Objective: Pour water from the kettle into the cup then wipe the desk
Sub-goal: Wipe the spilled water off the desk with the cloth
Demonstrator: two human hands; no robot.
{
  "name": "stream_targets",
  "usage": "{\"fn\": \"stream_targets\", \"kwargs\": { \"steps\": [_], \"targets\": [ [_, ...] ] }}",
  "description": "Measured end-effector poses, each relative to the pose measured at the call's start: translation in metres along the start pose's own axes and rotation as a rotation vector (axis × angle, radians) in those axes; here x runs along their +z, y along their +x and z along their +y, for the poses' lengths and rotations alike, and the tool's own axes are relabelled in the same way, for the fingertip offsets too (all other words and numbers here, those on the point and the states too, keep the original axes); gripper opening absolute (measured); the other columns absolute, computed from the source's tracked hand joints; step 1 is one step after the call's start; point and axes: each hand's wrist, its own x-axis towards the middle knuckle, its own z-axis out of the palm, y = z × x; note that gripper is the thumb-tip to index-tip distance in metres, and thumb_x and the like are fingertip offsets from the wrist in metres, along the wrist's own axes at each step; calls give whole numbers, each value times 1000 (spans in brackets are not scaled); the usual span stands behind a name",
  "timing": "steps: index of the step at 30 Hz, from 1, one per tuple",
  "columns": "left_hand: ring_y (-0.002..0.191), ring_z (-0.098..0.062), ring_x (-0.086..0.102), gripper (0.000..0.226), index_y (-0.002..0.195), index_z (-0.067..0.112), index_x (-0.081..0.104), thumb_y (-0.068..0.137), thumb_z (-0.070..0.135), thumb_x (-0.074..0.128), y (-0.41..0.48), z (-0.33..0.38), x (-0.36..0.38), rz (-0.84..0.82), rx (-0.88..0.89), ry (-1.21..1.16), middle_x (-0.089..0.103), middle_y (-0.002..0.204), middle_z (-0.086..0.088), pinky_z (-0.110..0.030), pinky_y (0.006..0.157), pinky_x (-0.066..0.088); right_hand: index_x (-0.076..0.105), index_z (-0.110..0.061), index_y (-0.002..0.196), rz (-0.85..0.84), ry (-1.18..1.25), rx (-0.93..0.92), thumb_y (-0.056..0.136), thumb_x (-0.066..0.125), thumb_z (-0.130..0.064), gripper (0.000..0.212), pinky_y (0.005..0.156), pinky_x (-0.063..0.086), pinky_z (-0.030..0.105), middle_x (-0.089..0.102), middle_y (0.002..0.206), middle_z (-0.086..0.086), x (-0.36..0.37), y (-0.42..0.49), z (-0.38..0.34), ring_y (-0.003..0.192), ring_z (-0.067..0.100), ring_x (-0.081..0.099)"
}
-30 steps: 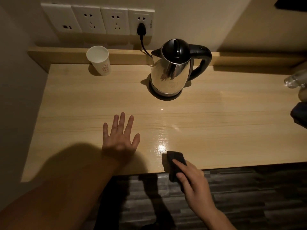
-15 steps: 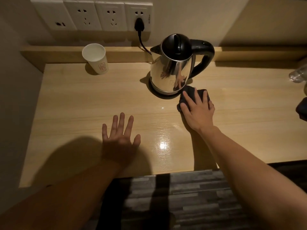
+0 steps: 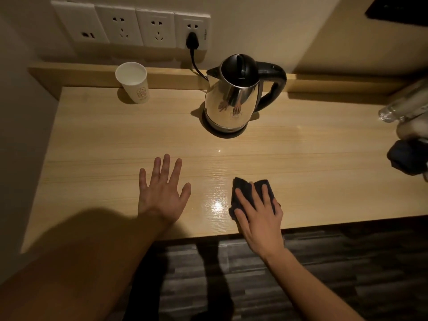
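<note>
A steel kettle (image 3: pixel 234 100) with a black lid and handle stands on its base at the back middle of the wooden desk (image 3: pixel 312 158). A white paper cup (image 3: pixel 134 83) stands upright at the back left against the ledge. My right hand (image 3: pixel 260 216) presses flat on a dark folded cloth (image 3: pixel 240 193) near the desk's front edge. My left hand (image 3: pixel 162 191) lies flat on the desk with fingers spread, holding nothing, to the left of the cloth.
A row of wall sockets (image 3: pixel 129 26) sits above the ledge, with the kettle's plug (image 3: pixel 192 41) in the rightmost one. A clear bottle (image 3: pixel 403 105) and a dark bundle (image 3: pixel 407 158) lie at the right edge. Dark floor shows below the desk front.
My right hand slid the cloth from the front edge up beside the kettle, then back toward the front edge. My left hand stayed in place.
</note>
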Motion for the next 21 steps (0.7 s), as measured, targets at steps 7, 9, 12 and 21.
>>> {"fn": "stream_targets", "kwargs": {
  "steps": [7,9,12,21],
  "targets": [
    [161,-23,-16,74,166,31,-9,103,63,12,-5,-2,-4,-5,24,-25,-14,174,-2,-57,127,-9,55,-35,146,81,56,17,105,37,-41,45,102,35,39,54,154,-1,15,-58,-18,152,21,35],
    [161,-21,-18,73,166,32,-4,104,62,19,-8,-7,-13,-50,33,-114,-14,175,-1,-54,128,-12,58,-40,141,57,204,111,106,40,-38,39,102,41,39,57,150,-5,7,-67,-36,149,17,38],
    [162,-14,-7,65,164,31,22,106,52,40,-26,-14,-28,-102,63,-449,1,175,5,-44,131,-6,68,-51,122,-68,870,337,107,49,-35,29,101,49,28,71,132,-11,-41,-69,-81,132,19,60],
    [106,-22,72,46,111,18,74,102,57,53,-48,-67,-129,-430,-370,-1355,77,112,-5,-45,98,57,68,-13,137,-516,1978,654,95,42,-72,76,119,39,55,63,141,22,-123,10,-242,133,39,60]
  ]
}}
